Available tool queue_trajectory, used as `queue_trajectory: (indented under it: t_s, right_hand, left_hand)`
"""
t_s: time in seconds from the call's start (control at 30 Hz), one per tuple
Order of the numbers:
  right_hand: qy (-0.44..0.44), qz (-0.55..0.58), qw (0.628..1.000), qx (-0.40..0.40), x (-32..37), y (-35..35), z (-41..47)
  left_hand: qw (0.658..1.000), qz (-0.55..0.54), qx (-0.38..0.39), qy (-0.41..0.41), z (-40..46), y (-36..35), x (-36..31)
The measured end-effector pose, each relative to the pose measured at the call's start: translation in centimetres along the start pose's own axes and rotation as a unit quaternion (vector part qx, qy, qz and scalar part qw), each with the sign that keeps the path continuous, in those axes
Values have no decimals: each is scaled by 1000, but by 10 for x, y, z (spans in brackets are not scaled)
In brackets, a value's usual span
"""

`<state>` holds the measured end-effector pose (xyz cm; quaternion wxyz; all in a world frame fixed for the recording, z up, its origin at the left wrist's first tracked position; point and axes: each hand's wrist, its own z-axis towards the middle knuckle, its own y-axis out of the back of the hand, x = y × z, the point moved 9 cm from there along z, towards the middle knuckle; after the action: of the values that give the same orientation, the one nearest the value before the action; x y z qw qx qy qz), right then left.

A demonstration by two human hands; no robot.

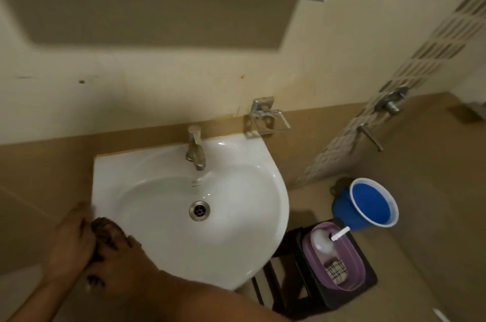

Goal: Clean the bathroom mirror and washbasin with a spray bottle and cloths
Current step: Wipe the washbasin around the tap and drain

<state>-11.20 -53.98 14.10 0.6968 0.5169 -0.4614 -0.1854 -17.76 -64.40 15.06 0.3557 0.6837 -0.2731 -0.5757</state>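
— Where are the hands?
— Both are at the near left edge of the washbasin. The left hand and right hand are pressed close together, but it's too blurred to tell what their fingers hold.
— And the spray bottle?
— The spray bottle lies in a purple tub on a dark stool, right of the basin, with a striped cloth beside it.
— Further back?
— A blue bucket on the floor, then the tap at the basin's far edge.
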Motion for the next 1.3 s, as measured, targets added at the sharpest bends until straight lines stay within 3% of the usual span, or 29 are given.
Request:
queue_trajectory:
  t_s: [0.07, 0.1, 0.13, 0.17, 0.27, 0.5, 0.73, 1.03, 1.3]
  right_hand:
    - [-61, -23, 996, 63, -14, -5, -23]
    - [-57, -89, 993, 48, -10, -1, -31]
    - [-16, -171, 985, 31, 1, -1, -42]
    - [41, -173, 983, 38, 7, -6, -54]
    - [83, -6, 995, 58, 7, 5, -81]
    - [90, -18, 994, 60, -13, 32, -139]
    - [-15, -79, 991, 107, -61, 57, -179]
    - [-126, -72, 987, 72, -24, 38, -145]
    - [-119, -90, 987, 60, -36, 49, -162]
  left_hand:
    - [1000, 10, -1, -4, -18, -2, -14]
    - [1000, 19, -3, -12, -30, -3, -22]
    - [1000, 25, -8, -17, -40, -3, -29]
    - [999, 26, -13, -21, -51, -2, -35]
    - [999, 41, 0, -27, -77, -12, -37]
    - [997, 70, 16, -37, -120, -30, -36]
    - [991, 116, 47, -49, -141, -34, -44]
    - [974, 178, 106, -95, -146, -36, -42]
    - [963, 213, 125, -103, -149, -29, -44]
